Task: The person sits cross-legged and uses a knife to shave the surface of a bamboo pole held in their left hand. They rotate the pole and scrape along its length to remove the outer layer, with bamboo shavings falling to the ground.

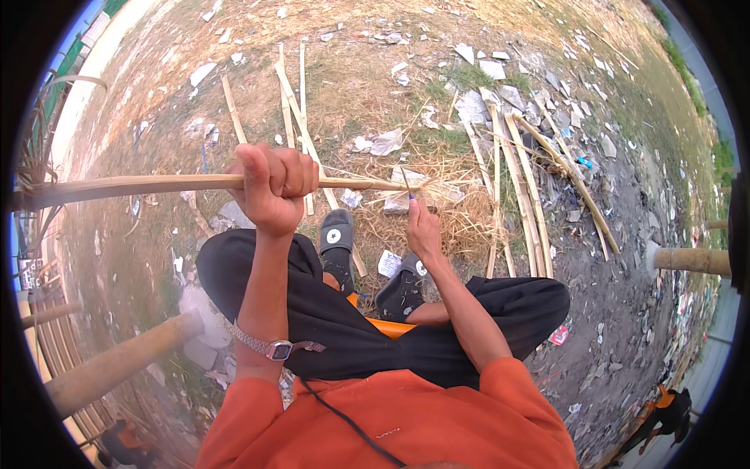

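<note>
My left hand (277, 187) is wrapped round a long bamboo strip (148, 186), which runs level from the far left to a point past my feet. In my closed right hand (423, 230) is a knife (405, 180); its thin blade points up and away, by the strip's right end. Thin frayed fibres stick out from the strip there. Beneath lie pale shavings (437, 230) and a brick-like block (396, 204), partly covered. The knife's handle is mostly hidden by my fingers.
Several split bamboo strips lie on the ground ahead to the left (302, 102) and to the right (522, 195). Thick bamboo poles stand at the left (129, 363) and right (691, 260). Litter is scattered over the soil. Another person (670, 410) is at the lower right.
</note>
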Tool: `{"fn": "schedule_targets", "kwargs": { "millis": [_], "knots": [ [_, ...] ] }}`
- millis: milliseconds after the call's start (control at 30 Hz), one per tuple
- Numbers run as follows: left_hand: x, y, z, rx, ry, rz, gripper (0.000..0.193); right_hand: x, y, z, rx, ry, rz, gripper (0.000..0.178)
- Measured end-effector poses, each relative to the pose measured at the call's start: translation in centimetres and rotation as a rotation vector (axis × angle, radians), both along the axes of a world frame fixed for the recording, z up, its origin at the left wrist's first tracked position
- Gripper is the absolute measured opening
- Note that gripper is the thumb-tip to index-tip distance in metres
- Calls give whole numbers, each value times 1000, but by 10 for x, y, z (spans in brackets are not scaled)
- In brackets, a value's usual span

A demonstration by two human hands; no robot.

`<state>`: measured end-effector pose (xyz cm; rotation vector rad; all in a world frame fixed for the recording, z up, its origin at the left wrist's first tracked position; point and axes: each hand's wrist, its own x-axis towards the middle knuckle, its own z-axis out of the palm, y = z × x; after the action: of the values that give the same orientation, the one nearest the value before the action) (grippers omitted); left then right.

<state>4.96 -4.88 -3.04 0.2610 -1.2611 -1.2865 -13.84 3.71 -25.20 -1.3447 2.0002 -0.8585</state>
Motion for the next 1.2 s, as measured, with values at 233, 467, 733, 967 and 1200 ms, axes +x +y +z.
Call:
{"fn": "schedule_targets", "kwargs": {
  "millis": [233, 467, 733, 967, 1200],
  "knots": [
    [-7, 11, 1, -77, 5, -75, 50, 2, -3, -23, 70, 113, -57, 36],
    [-7, 14, -1, -75, -14, -51, 49, -14, -9, -59, 131, 264, -94, 39],
    [-7, 9, 7, 26, 112, 113, 48, -71, -40, -110, 192, 628, 119, 37],
    [-1, 7, 5, 73, 84, 250, 49, -44, -44, -24, 81, 132, -78, 33],
    [-15, 14, 6, 131, 148, 423, 49, 27, 13, 108, -56, -151, 128, 25]
  ]
}}
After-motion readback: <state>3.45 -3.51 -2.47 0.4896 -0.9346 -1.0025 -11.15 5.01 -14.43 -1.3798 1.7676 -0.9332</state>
